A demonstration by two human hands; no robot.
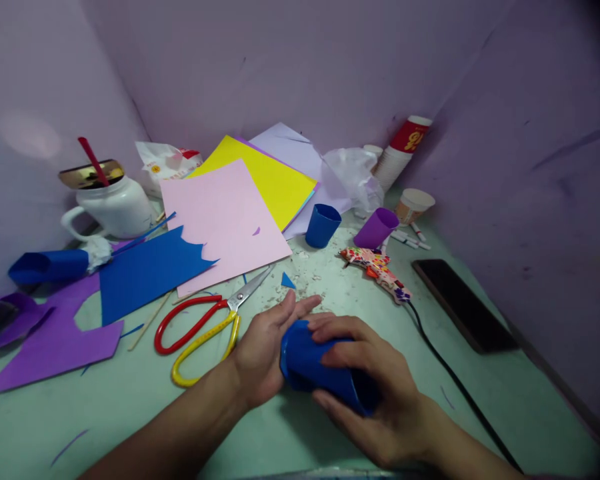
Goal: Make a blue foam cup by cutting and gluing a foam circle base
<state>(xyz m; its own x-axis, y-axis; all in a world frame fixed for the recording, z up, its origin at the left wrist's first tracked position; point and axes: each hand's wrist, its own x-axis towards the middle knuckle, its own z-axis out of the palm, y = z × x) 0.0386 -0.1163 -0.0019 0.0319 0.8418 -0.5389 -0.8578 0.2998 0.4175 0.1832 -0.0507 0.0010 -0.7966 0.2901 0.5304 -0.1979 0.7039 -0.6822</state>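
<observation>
Pale green counter in a lilac corner, strewn with paper and scissors. Near edge: blue cup on its side, clamped in right hand; left hand flat against its base (fingers spread). Apparently mid-wrapping; next calls for steady pressing.

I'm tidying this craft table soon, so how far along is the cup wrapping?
Done: a blue cup and a purple cup sit finished near the paper. In hand: the right hand grips a blue-wrapped cup while the left hand steadies it. Left: plain paper cups stand unwrapped.
</observation>
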